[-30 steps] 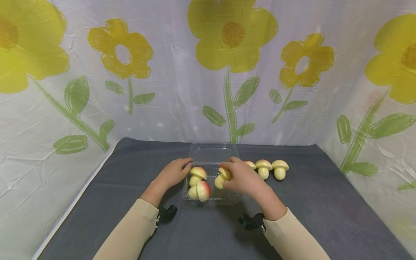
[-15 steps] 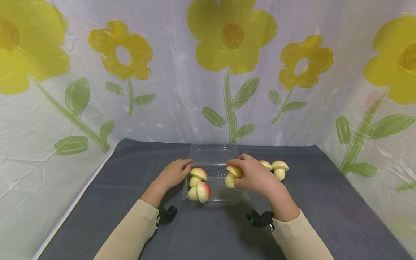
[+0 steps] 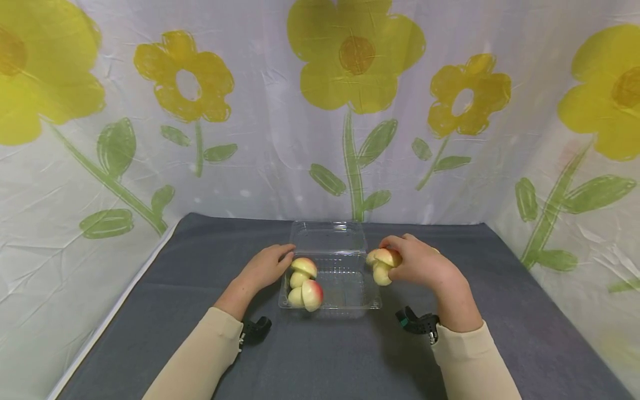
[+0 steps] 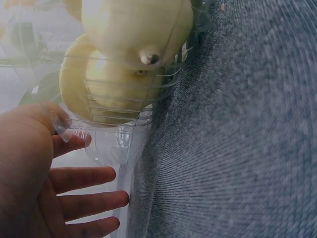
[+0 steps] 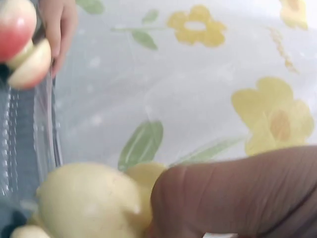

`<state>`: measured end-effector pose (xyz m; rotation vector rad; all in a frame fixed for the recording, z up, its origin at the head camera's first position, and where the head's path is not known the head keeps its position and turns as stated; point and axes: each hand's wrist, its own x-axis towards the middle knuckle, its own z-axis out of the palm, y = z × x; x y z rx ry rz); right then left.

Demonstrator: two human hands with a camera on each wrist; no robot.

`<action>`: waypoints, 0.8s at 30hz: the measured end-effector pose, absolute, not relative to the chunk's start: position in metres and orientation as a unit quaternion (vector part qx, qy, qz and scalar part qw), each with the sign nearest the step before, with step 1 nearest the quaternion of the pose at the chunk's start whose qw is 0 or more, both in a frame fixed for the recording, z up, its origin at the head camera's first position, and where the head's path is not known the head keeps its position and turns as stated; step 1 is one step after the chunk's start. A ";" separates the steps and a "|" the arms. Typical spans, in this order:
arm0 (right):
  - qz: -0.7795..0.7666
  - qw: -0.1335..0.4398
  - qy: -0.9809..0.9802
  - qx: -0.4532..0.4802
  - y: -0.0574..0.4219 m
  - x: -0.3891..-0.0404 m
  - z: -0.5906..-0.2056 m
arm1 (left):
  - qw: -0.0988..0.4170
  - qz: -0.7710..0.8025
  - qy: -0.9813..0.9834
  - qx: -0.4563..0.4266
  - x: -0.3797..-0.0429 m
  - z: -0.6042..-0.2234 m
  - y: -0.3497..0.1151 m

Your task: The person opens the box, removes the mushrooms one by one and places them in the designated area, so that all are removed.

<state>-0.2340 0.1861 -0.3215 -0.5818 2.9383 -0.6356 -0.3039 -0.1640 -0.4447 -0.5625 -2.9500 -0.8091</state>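
Observation:
My right hand (image 3: 422, 266) grips a toy mushroom (image 3: 382, 274) just right of the clear plastic box (image 3: 345, 304). In the right wrist view the thumb (image 5: 218, 188) lies against a pale mushroom (image 5: 91, 203). Another mushroom cap (image 3: 371, 256) shows behind the held one. Two red-tinged mushrooms (image 3: 304, 268) lie in the left side of the box, one in front of the other. At the box's left edge rests my left hand (image 3: 266, 265). Its fingers (image 4: 91, 203) are straight and spread in the left wrist view, beside the clear plastic, with nothing held.
The box's clear lid (image 3: 327, 236) is folded back towards the flowered curtain (image 3: 270, 139). A sliver of a cap (image 3: 436, 250) peeks out beyond my right hand, mostly hidden. Dark grey cloth (image 3: 320, 355) covers the table.
My right hand has moved right, from over the box to beyond its right edge, carrying the mushroom out. It now hides most of the mushrooms on the right. The left hand stays put.

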 end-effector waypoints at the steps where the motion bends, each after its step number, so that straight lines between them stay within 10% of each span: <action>1: -0.203 0.050 0.961 -0.182 0.189 -0.235 -0.321 | 0.017 -0.260 -0.948 -0.184 -0.304 -0.445 -0.164; 24: -0.171 0.199 0.959 -0.110 0.184 -0.254 -0.355 | 0.012 -0.267 -0.946 -0.182 -0.302 -0.442 -0.163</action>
